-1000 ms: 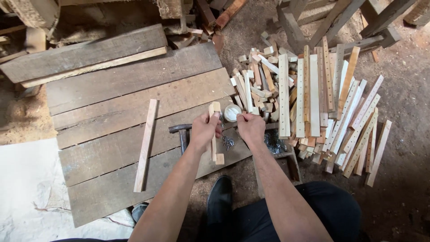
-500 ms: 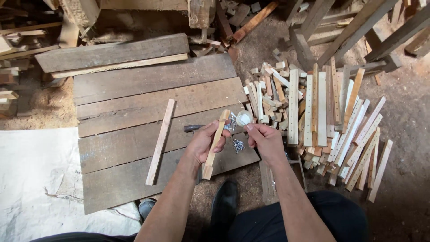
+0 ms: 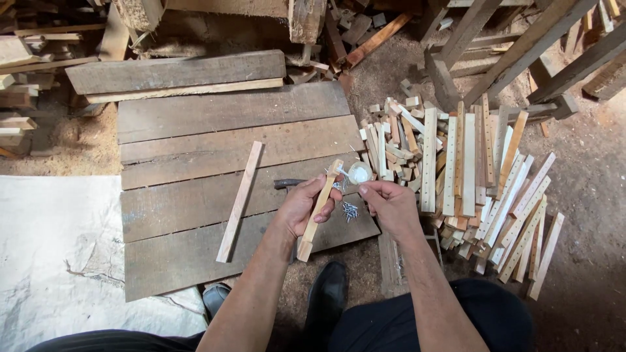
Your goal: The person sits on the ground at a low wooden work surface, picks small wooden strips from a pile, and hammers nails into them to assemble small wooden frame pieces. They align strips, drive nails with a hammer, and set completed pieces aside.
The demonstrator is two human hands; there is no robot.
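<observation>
My left hand (image 3: 301,207) grips a short light wooden slat (image 3: 318,210), lifted and tilted above the dark plank platform (image 3: 195,163). My right hand (image 3: 389,203) is beside it, thumb and fingers pinched together near the slat's upper end; something small may be between them, but I cannot make it out. Behind the slat's tip stands a small white container (image 3: 358,173). A heap of small nails (image 3: 350,210) lies on the planks between my hands. A hammer head (image 3: 287,184) pokes out from behind my left hand.
A second long slat (image 3: 240,201) lies loose on the planks to the left. A heap of drilled wooden slats (image 3: 476,189) is piled at the right. White sheeting (image 3: 52,248) covers the ground at left. Timber frames (image 3: 521,52) stand at the back right. My black shoe (image 3: 326,300) is below.
My left hand has lifted the short slat off the planks and tilted it. My right hand has come off the slat and now pinches near its top end. The view has shifted.
</observation>
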